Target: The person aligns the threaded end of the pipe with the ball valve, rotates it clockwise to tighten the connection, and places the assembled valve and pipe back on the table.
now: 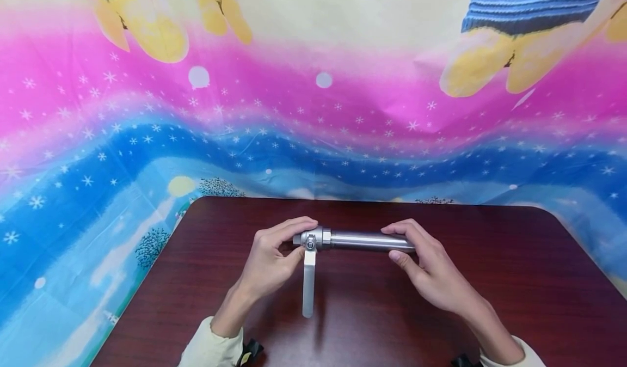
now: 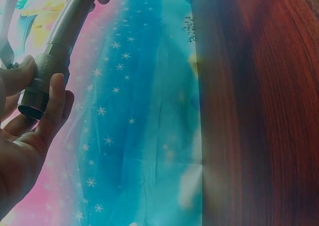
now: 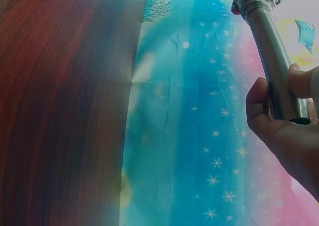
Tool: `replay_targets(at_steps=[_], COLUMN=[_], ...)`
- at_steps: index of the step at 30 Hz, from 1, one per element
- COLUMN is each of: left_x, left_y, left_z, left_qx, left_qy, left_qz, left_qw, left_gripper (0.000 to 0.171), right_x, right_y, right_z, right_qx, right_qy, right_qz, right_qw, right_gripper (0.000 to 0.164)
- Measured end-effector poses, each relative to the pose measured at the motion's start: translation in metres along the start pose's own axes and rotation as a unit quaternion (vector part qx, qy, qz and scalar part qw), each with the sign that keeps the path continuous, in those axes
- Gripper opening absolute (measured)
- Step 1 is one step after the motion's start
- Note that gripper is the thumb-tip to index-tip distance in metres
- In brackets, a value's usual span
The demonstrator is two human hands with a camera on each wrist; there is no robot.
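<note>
A metal ball valve [image 1: 319, 237] with a long flat lever handle [image 1: 308, 285] is joined to a smooth steel pipe [image 1: 362, 240], held level above the table in the head view. My left hand [image 1: 271, 255] grips the valve body between thumb and fingers, and the lever hangs toward me beside the thumb. At the pipe's far right end, my right hand [image 1: 433, 266] pinches the tube with thumb and fingers. The left wrist view shows the valve's open round end [image 2: 33, 106] among the left fingers. In the right wrist view the pipe's hollow end [image 3: 299, 120] shows by the right palm.
A dark red-brown wooden table [image 1: 372, 318] with rounded back corners lies under the hands. Behind it hangs a printed cloth [image 1: 294, 111] in pink and blue with snowflakes, reaching down along the table's sides.
</note>
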State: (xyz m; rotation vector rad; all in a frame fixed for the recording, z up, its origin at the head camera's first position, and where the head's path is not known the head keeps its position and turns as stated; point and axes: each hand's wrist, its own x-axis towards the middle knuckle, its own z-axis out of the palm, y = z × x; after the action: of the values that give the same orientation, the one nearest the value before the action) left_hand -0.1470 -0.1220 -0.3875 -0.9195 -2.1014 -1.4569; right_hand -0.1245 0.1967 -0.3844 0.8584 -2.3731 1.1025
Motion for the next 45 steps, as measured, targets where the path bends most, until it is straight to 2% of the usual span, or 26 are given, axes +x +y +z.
replay_targets(at_steps=[11,18,29,36,45], left_x=[0.0002,0.0001,0.0008,0.0014,0.0011], left_y=[-0.0006,-0.0021,-0.0022,-0.0021,-0.0014], left_z=[0.0002,0.0010,0.0001,-0.0016,-0.0025], left_qx=[0.011,0.017,0.016,0.013,0.017], left_qy=[0.001,0.003,0.003,0.005,0.005], left_qz=[0.003,0.007,0.003,0.007,0.009], left_qw=[0.9999,0.9998,0.9999,0.9999,0.9998], left_gripper=[0.052,0.052,0.052,0.053,0.052], right_x=[-0.0003,-0.0016,0.0005,0.0019,0.0016], right_y=[-0.0001,-0.0007,0.0001,-0.0019,-0.0049], right_z=[-0.0005,0.0004,-0.0008,-0.0014,-0.0017], right_qx=[0.009,0.024,-0.001,-0.002,0.022], right_qy=[-0.010,-0.023,-0.020,-0.023,-0.040], right_qz=[0.023,0.028,0.020,0.042,0.075], right_qw=[1.000,0.999,1.000,0.999,0.996], right_gripper=[0.049,0.058,0.051,0.050,0.042])
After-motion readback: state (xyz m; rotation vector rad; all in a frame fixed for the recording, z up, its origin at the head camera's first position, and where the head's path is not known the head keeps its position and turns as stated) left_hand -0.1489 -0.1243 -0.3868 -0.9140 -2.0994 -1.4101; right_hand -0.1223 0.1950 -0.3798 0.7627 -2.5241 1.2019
